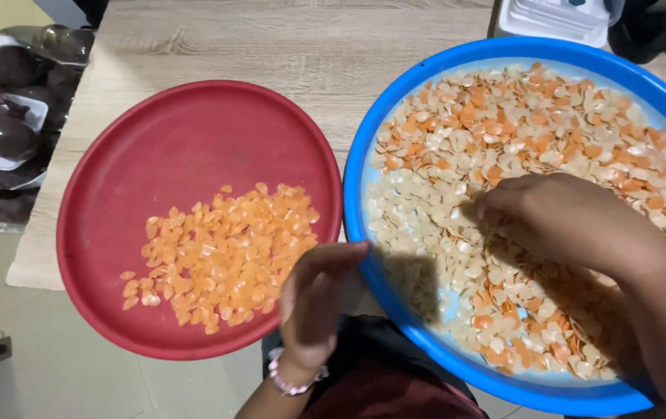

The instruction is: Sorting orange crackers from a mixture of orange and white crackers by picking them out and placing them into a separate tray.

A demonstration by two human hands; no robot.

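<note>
The right hand [558,221] lies palm down in the blue tray [364,233], and its fingertips [488,208] touch the mixed seeds [503,116], pale ones and orange ones together. The fingers are curled and bunched, but I cannot tell if they already pinch a seed, because the hand covers them. The left hand [319,299] rests at the near rim of the same tray, just beside the red tray [115,155]. It is loosely cupped, with the thumb on the blue rim, and I see nothing inside it.

The orange seeds [224,252] lie in a flat heap in the red tray, just to the left of the left hand. In the blue tray the orange seeds are thickest beyond the right hand and also below its wrist, while the patch to the left of its fingertips is mostly pale.

To do this picking well, I think the right hand should spread the layer thin with the fingertips, so that each orange seed shows alone, and take only few at one time. A big pinch will probably carry pale seeds along. The left hand is well placed to hold the blue tray steady, because both trays hang over the edge of the surface [271,46] toward the person, and a push there could tip them.
</note>
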